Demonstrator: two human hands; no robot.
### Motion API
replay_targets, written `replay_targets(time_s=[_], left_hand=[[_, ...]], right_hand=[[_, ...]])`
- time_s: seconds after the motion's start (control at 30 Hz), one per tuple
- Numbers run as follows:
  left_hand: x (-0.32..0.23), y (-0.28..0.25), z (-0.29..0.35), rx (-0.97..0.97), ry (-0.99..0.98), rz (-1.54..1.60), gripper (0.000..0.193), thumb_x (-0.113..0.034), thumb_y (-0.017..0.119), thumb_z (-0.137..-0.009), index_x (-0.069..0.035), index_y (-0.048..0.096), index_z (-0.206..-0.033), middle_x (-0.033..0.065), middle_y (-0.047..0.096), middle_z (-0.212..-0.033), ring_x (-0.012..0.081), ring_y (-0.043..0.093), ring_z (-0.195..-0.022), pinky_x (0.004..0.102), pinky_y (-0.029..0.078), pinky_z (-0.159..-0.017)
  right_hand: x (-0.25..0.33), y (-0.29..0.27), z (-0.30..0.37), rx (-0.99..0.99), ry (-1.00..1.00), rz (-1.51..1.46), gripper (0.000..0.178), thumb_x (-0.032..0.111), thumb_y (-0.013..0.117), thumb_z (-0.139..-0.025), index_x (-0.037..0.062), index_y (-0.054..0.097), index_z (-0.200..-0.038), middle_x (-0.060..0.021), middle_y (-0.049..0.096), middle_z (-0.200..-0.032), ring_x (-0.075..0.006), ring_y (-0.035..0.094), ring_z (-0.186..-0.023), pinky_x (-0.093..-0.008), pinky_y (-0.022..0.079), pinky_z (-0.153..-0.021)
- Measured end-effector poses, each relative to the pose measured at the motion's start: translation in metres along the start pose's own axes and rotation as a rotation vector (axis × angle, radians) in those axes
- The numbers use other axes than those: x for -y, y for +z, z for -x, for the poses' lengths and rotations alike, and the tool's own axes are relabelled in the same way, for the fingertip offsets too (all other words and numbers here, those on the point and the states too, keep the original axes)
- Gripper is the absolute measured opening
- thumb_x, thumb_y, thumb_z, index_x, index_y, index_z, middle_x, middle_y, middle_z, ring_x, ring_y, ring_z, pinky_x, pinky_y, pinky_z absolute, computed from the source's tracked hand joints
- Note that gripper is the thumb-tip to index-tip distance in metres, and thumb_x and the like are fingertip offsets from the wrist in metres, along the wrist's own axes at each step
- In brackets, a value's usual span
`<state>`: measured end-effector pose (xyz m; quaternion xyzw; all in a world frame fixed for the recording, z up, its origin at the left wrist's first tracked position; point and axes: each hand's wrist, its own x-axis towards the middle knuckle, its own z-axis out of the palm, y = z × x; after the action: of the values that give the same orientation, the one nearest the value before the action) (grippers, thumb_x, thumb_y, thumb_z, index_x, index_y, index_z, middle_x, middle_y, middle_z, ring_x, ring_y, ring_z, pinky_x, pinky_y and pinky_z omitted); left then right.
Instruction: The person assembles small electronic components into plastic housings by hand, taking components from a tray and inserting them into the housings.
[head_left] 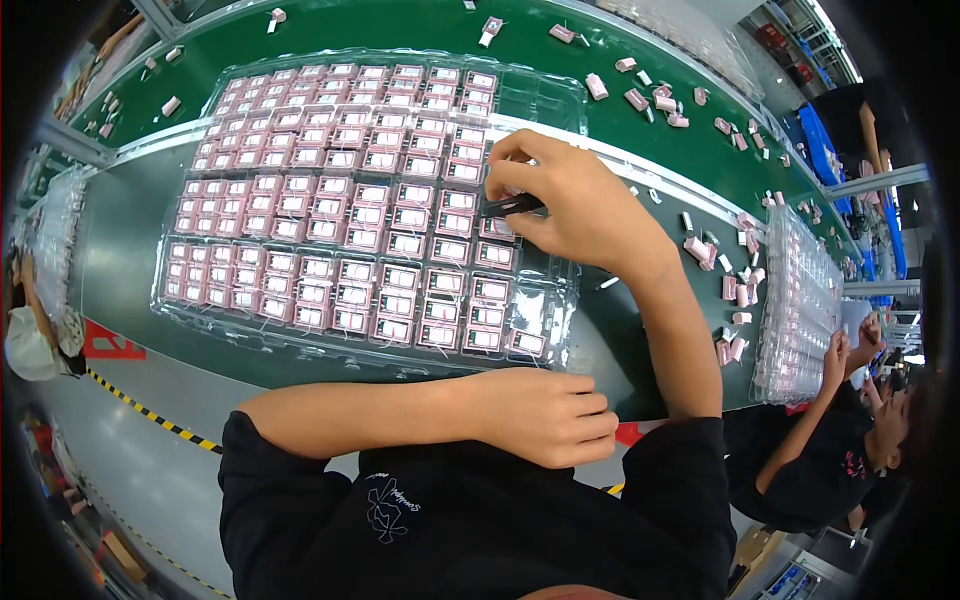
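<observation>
My right hand [575,195] is closed in a pinch over the right side of a large clear plastic tray [550,300]. Between its fingers is a small dark piece [516,205], partly covered, whose exact kind I cannot make out. Under it and to its left, the tray's pockets hold rows of small pink battery-like packs [405,220] with white-and-dark labels and thin wires. My left hand [550,418] lies at the near edge of the table with fingers curled, and nothing shows in them. My left forearm crosses in front of the tray.
Beyond a metal rail runs a green belt [380,30] with scattered pink pieces. More loose pink pieces [700,252] lie on the table at right, beside a stack of clear trays [800,300]. A co-worker [830,450] is at far right; another person [40,340] is at far left.
</observation>
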<state>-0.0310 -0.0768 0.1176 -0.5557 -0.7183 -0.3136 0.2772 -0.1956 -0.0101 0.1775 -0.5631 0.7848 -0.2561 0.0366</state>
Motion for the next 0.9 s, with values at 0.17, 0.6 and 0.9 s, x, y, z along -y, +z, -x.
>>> replay_targets(time_s=[0.17,0.6,0.9], left_hand=[[-0.002,0.005,0.002,0.01,-0.008,-0.015,0.012,-0.016,0.062,-0.086,-0.006,0.057,-0.083,0.0018,0.054,-0.08,0.0152,0.055,-0.07,0.0265,0.045,-0.067],[0.0,0.003,0.0,0.06,-0.02,-0.023,0.01,-0.016,0.062,-0.083,-0.006,0.058,-0.084,0.0016,0.055,-0.08,0.0148,0.055,-0.071,0.0261,0.045,-0.067],[-0.003,0.003,0.002,0.071,-0.041,-0.013,0.01,-0.015,0.062,-0.083,-0.006,0.059,-0.083,0.0014,0.055,-0.079,0.0152,0.055,-0.07,0.0266,0.045,-0.067]], right_hand=[[0.001,0.003,0.002,-0.046,0.02,-0.036,0.034,-0.006,0.07,-0.069,0.0048,0.06,-0.099,-0.0107,0.064,-0.103,-0.0323,0.064,-0.095,-0.0406,0.053,-0.08],[0.01,0.004,0.006,-0.028,0.037,0.104,0.028,0.001,0.073,-0.07,0.0031,0.059,-0.094,-0.011,0.066,-0.09,-0.0335,0.064,-0.09,-0.0442,0.051,-0.077],[0.002,-0.002,0.012,0.052,0.116,0.011,0.021,0.004,0.074,-0.074,0.0032,0.068,-0.094,-0.0109,0.067,-0.09,-0.0329,0.066,-0.087,-0.0414,0.053,-0.077]])
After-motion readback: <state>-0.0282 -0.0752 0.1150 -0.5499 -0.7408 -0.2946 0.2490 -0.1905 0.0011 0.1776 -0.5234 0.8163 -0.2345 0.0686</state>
